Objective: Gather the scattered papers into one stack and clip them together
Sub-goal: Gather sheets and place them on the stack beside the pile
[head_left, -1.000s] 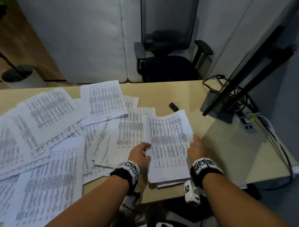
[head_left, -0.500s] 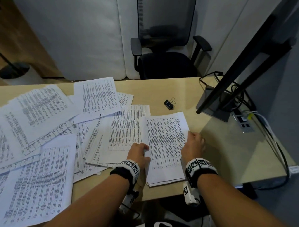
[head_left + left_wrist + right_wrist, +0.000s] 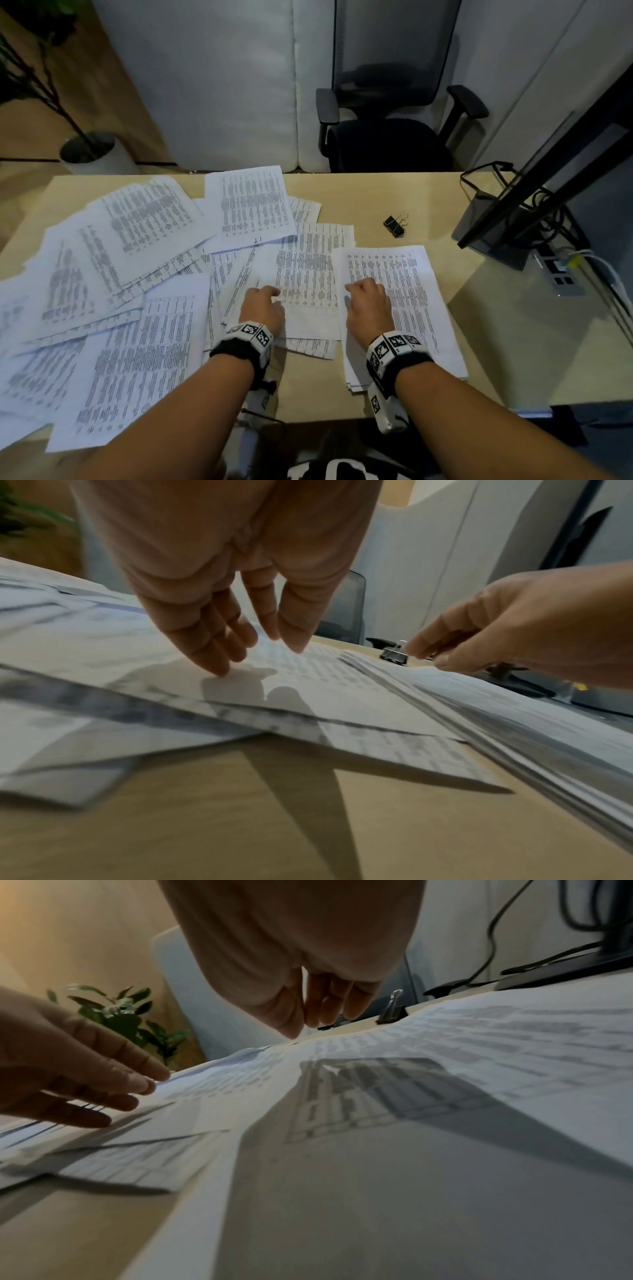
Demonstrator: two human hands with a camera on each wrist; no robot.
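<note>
A squared stack of printed papers [image 3: 414,308] lies flat on the right of the wooden desk [image 3: 507,346]. My right hand [image 3: 359,291] hovers over the stack's left edge; its loosely curled fingers [image 3: 329,1015] hold nothing. My left hand [image 3: 265,294] reaches over a loose sheet [image 3: 308,270] just left of the stack, with straight fingertips [image 3: 219,669] touching that paper. Several scattered sheets [image 3: 137,270] overlap across the desk's left half. A black binder clip [image 3: 395,224] lies on bare desk beyond the stack, apart from both hands.
A monitor [image 3: 555,178] on its stand, with cables and a small hub [image 3: 561,277], fills the desk's right rear. An office chair [image 3: 387,137] stands behind the desk and a potted plant [image 3: 85,150] at the far left. Some sheets overhang the desk's front-left edge.
Both hands have let go of the stack's sides, and it now lies flat. The left hand moved left onto a loose sheet; the right hand shifted to the stack's left edge.
</note>
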